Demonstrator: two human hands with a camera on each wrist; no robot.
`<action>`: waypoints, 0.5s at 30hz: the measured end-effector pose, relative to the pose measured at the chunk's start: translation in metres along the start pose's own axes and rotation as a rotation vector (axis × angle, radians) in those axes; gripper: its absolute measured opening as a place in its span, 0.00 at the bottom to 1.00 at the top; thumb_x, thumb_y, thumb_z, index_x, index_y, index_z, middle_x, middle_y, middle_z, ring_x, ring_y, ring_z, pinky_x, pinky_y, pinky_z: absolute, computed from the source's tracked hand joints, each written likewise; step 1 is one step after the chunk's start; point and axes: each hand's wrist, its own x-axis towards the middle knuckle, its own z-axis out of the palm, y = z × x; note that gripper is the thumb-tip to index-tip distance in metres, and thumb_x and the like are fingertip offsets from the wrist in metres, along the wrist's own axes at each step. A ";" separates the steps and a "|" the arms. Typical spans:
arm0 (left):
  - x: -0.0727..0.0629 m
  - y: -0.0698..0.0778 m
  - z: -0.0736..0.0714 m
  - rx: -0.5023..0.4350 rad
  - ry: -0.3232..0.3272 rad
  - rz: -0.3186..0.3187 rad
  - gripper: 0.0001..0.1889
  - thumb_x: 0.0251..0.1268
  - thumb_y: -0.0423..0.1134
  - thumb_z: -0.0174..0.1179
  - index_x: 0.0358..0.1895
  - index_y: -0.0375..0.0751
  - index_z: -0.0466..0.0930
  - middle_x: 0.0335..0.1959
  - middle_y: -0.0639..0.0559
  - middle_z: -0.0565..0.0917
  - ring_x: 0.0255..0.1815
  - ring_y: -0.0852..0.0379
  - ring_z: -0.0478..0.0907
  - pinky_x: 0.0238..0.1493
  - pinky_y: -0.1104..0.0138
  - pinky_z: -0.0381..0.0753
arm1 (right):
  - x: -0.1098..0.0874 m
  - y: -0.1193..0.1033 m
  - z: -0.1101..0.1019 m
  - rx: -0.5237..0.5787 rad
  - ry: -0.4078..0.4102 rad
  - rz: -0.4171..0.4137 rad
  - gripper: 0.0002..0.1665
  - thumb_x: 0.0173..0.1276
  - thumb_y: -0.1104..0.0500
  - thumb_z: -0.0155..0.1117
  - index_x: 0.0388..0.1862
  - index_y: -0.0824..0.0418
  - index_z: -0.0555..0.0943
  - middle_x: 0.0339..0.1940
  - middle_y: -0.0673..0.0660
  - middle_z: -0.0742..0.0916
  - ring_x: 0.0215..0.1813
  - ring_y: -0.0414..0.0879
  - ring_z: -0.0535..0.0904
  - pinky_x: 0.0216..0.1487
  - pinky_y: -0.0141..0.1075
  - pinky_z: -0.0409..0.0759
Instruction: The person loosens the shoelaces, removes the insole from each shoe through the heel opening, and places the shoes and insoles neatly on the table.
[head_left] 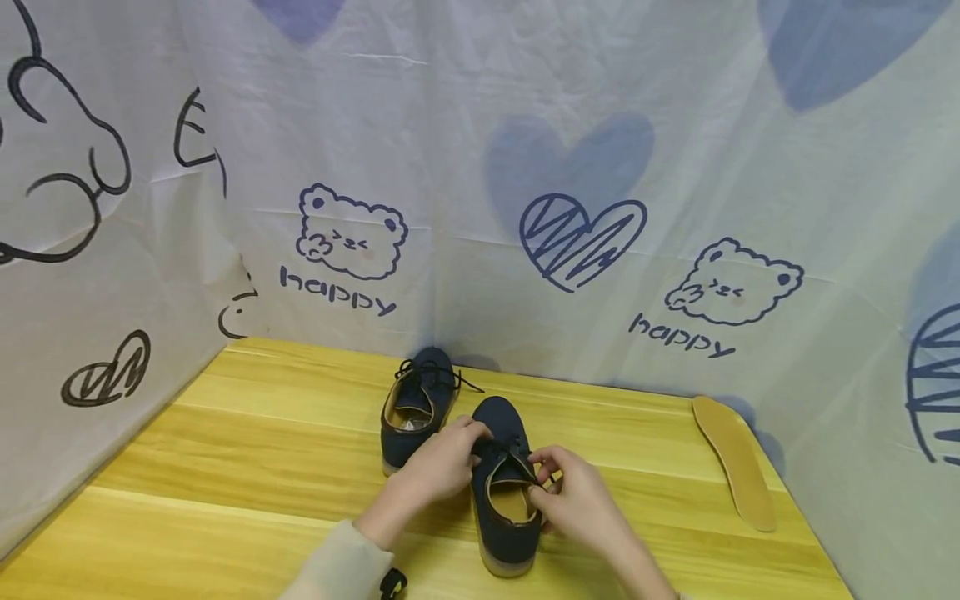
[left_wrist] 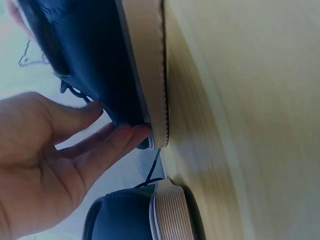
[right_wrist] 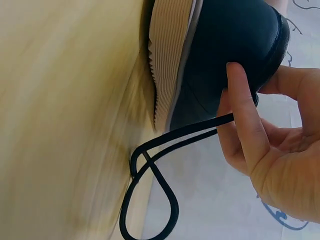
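Observation:
A dark navy lace-up shoe [head_left: 506, 533] with a pale sole stands between the hands. Around its front part, near the laces, the left hand [head_left: 447, 458] holds the shoe, thumb near a lace and fingers against the side in the left wrist view. The right hand [head_left: 570, 496] pinches the right edge of the opening, its thumb partly hidden behind the collar. A black lace [right_wrist: 170, 195] hangs in a loop beside the right fingers [right_wrist: 242, 105]; whether they grip it I cannot tell. The second navy shoe [head_left: 401, 442] stands to the left, its lace lying loose.
A tan insole [head_left: 735, 462] lies at the right side of the yellow wood-grain table [head_left: 247, 442]. White cloth [head_left: 480, 175] with hearts and bear drawings hangs behind and at both sides. A small black object [head_left: 392, 583] shows beside the left sleeve.

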 end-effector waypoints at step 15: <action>-0.012 0.003 -0.013 -0.211 -0.024 -0.070 0.09 0.76 0.45 0.63 0.45 0.43 0.82 0.43 0.50 0.79 0.41 0.54 0.78 0.44 0.56 0.80 | 0.015 -0.001 0.004 -0.287 0.106 -0.070 0.12 0.65 0.62 0.73 0.47 0.57 0.83 0.32 0.49 0.81 0.29 0.43 0.74 0.32 0.36 0.74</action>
